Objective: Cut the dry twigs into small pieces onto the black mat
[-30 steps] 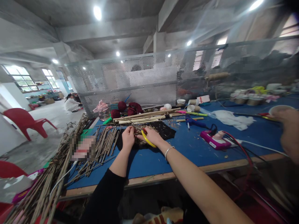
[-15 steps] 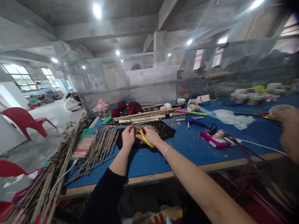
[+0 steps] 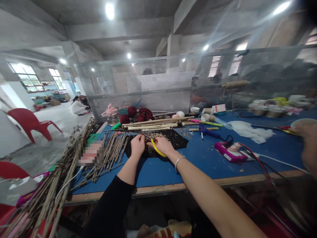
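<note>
My right hand (image 3: 162,145) grips a pair of scissors (image 3: 158,150) by its yellow handles, the blades pointing up and left towards my other hand. Beside it, my left hand (image 3: 137,144) is closed in a pinch; whatever lies between its fingers is too small or hidden to name. Both hands are over a dark cloth (image 3: 182,140) strewn with small wood clippings (image 3: 160,135). Short cut twigs (image 3: 114,148) lie in rows left of my left hand. Behind the hands, longer pale sticks (image 3: 153,126) are stacked across the table.
Long branches (image 3: 58,178) lean over the table's left edge. Dark red yarn balls (image 3: 145,114) sit at the back by a perforated metal screen (image 3: 99,86). On the right are a blue glue gun (image 3: 209,132), a purple power strip (image 3: 229,153) with cables, and another person's blurred hand (image 3: 309,142).
The view has shifted slightly, so the scene sits a little further right. My hands stay close together over the cloth, the scissors still in the right one.
</note>
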Available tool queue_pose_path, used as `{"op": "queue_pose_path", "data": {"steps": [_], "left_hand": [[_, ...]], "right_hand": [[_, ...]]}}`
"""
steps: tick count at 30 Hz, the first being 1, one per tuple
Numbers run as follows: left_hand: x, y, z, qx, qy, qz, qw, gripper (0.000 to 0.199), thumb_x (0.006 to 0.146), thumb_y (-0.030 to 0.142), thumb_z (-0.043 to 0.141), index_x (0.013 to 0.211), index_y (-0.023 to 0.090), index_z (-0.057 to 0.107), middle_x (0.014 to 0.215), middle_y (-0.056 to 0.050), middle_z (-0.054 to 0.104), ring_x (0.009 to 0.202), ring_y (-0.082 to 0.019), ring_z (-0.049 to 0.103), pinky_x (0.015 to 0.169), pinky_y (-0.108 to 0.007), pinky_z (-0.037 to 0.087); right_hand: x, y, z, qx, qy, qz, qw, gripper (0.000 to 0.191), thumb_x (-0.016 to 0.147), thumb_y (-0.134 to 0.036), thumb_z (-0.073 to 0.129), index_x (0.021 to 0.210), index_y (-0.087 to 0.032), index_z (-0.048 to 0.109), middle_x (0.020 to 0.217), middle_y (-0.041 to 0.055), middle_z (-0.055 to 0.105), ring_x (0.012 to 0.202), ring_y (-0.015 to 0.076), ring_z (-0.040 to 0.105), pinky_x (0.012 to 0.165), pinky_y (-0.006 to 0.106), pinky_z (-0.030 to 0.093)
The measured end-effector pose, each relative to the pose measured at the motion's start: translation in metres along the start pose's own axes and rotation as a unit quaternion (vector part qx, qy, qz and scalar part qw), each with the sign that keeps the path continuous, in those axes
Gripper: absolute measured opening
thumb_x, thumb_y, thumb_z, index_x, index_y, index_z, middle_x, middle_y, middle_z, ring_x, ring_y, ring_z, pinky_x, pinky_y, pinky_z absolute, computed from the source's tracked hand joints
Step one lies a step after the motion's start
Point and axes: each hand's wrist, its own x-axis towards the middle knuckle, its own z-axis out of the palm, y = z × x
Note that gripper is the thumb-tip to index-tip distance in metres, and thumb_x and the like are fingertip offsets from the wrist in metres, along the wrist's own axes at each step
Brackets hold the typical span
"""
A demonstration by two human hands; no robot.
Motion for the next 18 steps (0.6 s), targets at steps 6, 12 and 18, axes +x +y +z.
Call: {"op": "queue_pose_path", "data": {"steps": [6, 12, 18], "left_hand": [[0.000, -0.005, 0.002, -0.013, 0.004, -0.044, 0.999, 0.025, 0.079, 0.033, 0.048, 0.072, 0.015, 0.064, 0.069, -0.005, 0.065, 0.066, -0.015, 0.057, 0.065, -0.024, 0.039], [-0.008, -0.011, 0.006, 0.057, 0.054, -0.055, 0.995, 0.024, 0.072, 0.030, 0.059, 0.091, 0.015, 0.057, 0.079, -0.005, 0.061, 0.072, -0.015, 0.056, 0.069, -0.025, 0.041], [0.023, 0.005, -0.042, 0.293, -0.158, 0.047, 0.942, 0.030, 0.079, 0.032, 0.050, 0.102, 0.014, 0.059, 0.096, -0.010, 0.063, 0.088, -0.018, 0.057, 0.076, -0.025, 0.040]], "right_hand": [[0.003, 0.009, -0.003, 0.008, 0.014, 0.020, 1.000, 0.050, 0.068, -0.068, 0.047, 0.075, -0.020, 0.061, 0.079, 0.0087, 0.065, 0.074, 0.0218, 0.060, 0.055, 0.024, 0.034], [0.009, 0.021, 0.000, 0.094, 0.094, 0.030, 0.991, 0.046, 0.071, -0.063, 0.046, 0.068, -0.019, 0.058, 0.062, 0.0051, 0.061, 0.057, 0.0161, 0.054, 0.053, 0.023, 0.033], [0.014, 0.029, 0.002, 0.143, 0.138, 0.013, 0.980, 0.045, 0.071, -0.061, 0.045, 0.063, -0.018, 0.056, 0.057, 0.0033, 0.058, 0.053, 0.0139, 0.049, 0.053, 0.023, 0.033]]}}
